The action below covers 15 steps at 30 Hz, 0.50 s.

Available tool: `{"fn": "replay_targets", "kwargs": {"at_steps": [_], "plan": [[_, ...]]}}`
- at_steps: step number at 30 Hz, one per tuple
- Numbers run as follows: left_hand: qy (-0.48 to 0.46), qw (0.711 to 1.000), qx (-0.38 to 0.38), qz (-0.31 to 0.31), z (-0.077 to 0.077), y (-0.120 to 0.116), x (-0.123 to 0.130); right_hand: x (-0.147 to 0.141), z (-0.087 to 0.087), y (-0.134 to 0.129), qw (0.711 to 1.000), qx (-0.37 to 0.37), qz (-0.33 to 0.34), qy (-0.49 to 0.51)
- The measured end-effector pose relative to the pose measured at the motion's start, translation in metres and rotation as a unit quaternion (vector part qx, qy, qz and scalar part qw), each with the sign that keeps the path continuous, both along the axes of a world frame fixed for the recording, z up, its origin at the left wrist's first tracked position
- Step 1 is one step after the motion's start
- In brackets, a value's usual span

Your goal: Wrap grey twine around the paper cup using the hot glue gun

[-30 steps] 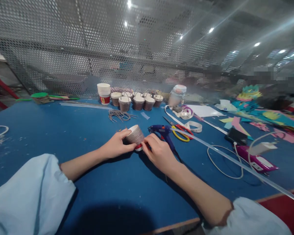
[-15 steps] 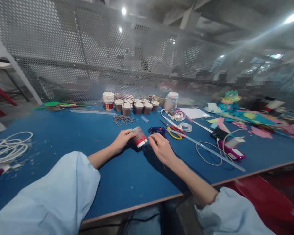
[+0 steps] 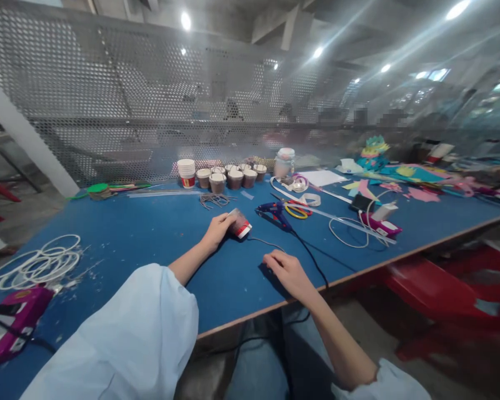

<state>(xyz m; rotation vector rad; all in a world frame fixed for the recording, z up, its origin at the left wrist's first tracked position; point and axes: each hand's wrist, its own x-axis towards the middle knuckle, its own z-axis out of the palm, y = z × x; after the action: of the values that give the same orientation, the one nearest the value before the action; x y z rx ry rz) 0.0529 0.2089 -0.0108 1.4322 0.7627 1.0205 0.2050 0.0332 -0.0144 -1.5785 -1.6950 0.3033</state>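
My left hand (image 3: 216,232) grips a small paper cup (image 3: 239,224) wrapped partly in grey-brown, with a red and white band, tilted on its side above the blue table (image 3: 150,233). A thin grey cord (image 3: 269,243) runs from the cup toward the right. Near the front edge, my right hand (image 3: 286,271) has its fingers curled low over the table; whether anything is between them is too small to tell. Beyond it lies a blue glue gun (image 3: 275,212), with yellow- and red-handled scissors (image 3: 298,210) beside it.
Wrapped cups (image 3: 234,179) and a white cup stack (image 3: 186,172) line the back, with grey cords (image 3: 214,200) before them. White cable coils (image 3: 39,262) lie left. Power strips (image 3: 381,225), a long clear strip and coloured scraps (image 3: 425,194) are at right.
My right hand has moved away from the cup, down toward the table's front edge, exposing the grey cord. My left hand still holds the cup. The view has shifted.
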Motion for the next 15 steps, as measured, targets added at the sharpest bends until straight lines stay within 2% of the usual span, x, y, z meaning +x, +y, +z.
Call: {"fn": "replay_targets", "kwargs": {"at_steps": [3,9,15], "plan": [[-0.002,1.000,-0.012,-0.010,-0.0002,0.0024,-0.0011,0.0036,0.0025,0.0019,0.999,-0.005,-0.023,0.033],[-0.026,0.999,-0.044,-0.011,-0.0002,0.0043,-0.0037,0.0020,0.0018,0.0002,0.997,-0.009,0.006,0.070],[-0.050,0.995,-0.082,-0.001,0.0046,-0.0014,-0.0088,0.0014,-0.0044,0.0011,0.999,0.018,0.009,0.029]]}}
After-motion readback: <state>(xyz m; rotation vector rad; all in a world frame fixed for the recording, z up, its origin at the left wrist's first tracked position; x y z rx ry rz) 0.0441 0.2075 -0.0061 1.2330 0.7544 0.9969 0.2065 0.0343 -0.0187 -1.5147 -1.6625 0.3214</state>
